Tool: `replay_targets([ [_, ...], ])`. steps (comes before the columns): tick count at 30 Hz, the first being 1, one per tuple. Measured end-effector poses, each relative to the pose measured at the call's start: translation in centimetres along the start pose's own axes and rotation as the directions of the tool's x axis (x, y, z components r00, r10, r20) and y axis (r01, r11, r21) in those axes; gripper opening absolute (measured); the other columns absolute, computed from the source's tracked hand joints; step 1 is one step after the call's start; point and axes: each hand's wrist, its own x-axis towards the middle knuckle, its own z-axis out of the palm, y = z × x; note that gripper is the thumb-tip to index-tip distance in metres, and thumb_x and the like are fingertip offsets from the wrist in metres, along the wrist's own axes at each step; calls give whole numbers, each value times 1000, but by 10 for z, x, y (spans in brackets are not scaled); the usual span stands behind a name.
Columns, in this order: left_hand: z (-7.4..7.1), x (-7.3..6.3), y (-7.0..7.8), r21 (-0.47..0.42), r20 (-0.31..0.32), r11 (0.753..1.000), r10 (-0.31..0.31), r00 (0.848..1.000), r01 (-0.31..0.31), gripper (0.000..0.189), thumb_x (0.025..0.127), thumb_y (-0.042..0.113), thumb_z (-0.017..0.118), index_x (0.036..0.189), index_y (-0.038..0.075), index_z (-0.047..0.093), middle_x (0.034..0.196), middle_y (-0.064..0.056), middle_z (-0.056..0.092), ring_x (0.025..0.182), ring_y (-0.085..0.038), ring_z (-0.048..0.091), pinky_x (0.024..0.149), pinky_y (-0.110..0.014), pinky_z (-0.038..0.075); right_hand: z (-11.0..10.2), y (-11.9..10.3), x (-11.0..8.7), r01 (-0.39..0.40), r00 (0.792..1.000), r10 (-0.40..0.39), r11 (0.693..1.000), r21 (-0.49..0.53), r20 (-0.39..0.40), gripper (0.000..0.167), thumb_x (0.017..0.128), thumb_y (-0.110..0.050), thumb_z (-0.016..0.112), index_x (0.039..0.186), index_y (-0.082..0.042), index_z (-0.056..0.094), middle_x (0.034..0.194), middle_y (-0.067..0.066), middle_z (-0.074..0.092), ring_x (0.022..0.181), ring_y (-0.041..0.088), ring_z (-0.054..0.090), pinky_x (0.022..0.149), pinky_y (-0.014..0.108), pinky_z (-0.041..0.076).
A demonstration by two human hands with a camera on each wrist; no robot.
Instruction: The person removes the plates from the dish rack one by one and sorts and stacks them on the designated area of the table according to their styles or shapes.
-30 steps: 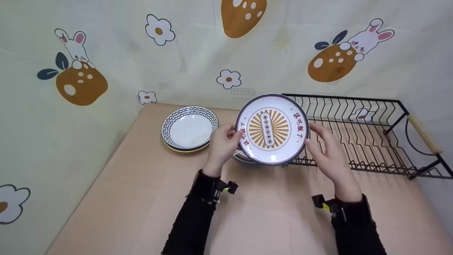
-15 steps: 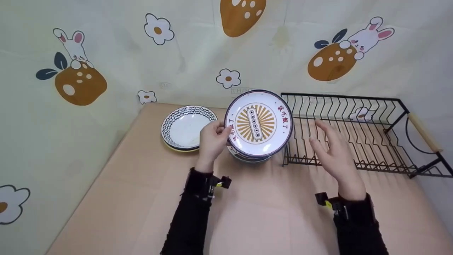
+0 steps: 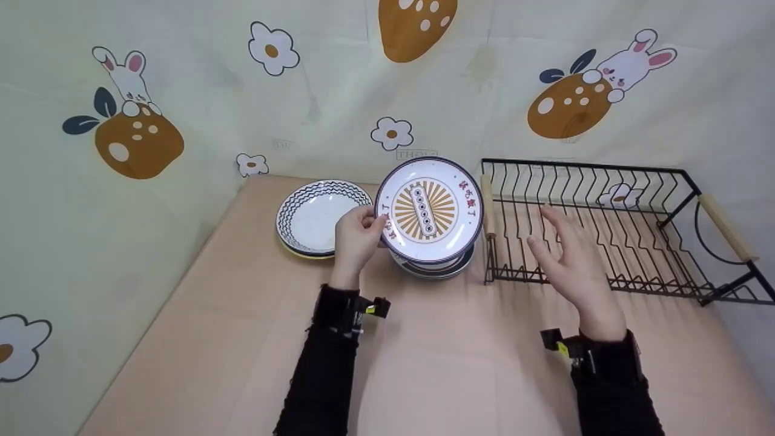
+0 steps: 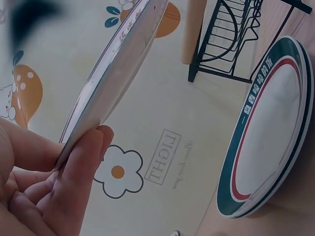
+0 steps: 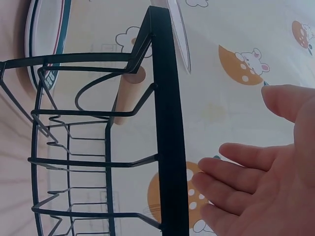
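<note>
My left hand pinches the left rim of a white plate with a dark edge, an orange sunburst and red characters. The plate is raised and tilted, its face toward the head camera. Partly hidden below it, another plate lies on the table; the left wrist view shows its green rim with a red ring. In the left wrist view, thumb and fingers press both faces of the held plate's edge. Over the front of the black dish rack, my right hand is held with fingers extended and nothing in it.
Left of the held plate, a white dish with black wavy lines sits on something with a yellow edge. The rack has wooden handles at both ends. A patterned cloth hangs behind the table.
My right hand has let go of the sunburst plate and drawn slightly right. My left hand has carried the plate leftward, baring the rack's left handle and more of the plate below.
</note>
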Motion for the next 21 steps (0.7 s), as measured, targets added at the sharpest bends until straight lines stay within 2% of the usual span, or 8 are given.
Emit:
replay_targets([
  [6,-1,4,-7,39,-8,999,-21,1000,22,17,91,-1,63,104,-11,67,77,-16,70,56,-15,63,58,-39,60,-2,3,-1,-15,1000,15,1000,-15,26,58,96,-20,63,144,6,42,148,26,41,136,47,35,112,61,24],
  [11,-1,6,-14,83,-16,995,-45,999,46,21,91,1,64,109,-11,67,78,-15,70,55,-14,62,60,-43,60,-5,6,-2,-28,998,30,999,-31,47,61,97,-22,62,146,7,38,149,28,38,137,47,32,117,56,18],
  [16,-1,9,-22,153,-24,987,-46,999,50,18,89,1,64,104,-10,68,77,-15,70,55,-12,60,53,-30,57,-5,10,-1,-6,999,8,999,-49,50,61,97,-20,62,144,10,38,147,31,38,136,49,32,120,50,12],
  [18,0,10,-25,175,-25,983,-56,998,59,18,89,1,64,103,-10,68,77,-15,70,55,-12,59,50,-25,54,-5,12,0,-3,999,6,998,-59,52,61,97,-20,63,144,11,38,147,32,39,136,50,32,120,51,11],
  [21,0,11,-29,197,-26,977,-76,997,79,19,89,1,64,104,-10,69,77,-14,70,54,-12,58,48,-23,52,-5,13,0,-29,997,34,997,-70,66,64,98,-25,62,145,10,37,147,32,38,136,51,31,118,54,13],
])
